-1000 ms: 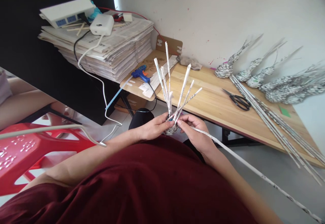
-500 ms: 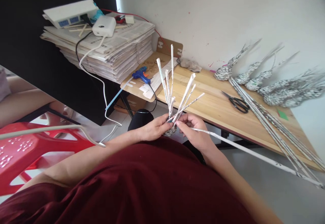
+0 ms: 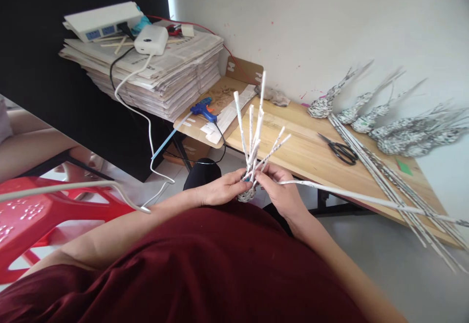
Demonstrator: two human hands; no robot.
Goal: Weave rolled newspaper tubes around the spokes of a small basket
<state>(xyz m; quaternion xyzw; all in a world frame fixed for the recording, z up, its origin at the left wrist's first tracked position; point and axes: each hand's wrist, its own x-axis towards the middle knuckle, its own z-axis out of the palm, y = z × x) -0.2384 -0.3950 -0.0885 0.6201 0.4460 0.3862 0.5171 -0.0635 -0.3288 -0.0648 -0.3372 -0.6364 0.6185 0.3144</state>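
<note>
Paint-flecked wall (image 3: 315,25) backs the wooden table (image 3: 304,132), with a newspaper stack (image 3: 157,91) to the table's left. From the right hand (image 3: 281,191), a long paper tube (image 3: 351,195) stretches toward the table's right end, where woven pieces (image 3: 321,105) sit. Before the table's near edge, that hand pinches upright paper rods (image 3: 258,126) of a small woven base (image 3: 246,196), which the left hand (image 3: 222,189) grips. Black scissors (image 3: 344,153) lie on the table.
</note>
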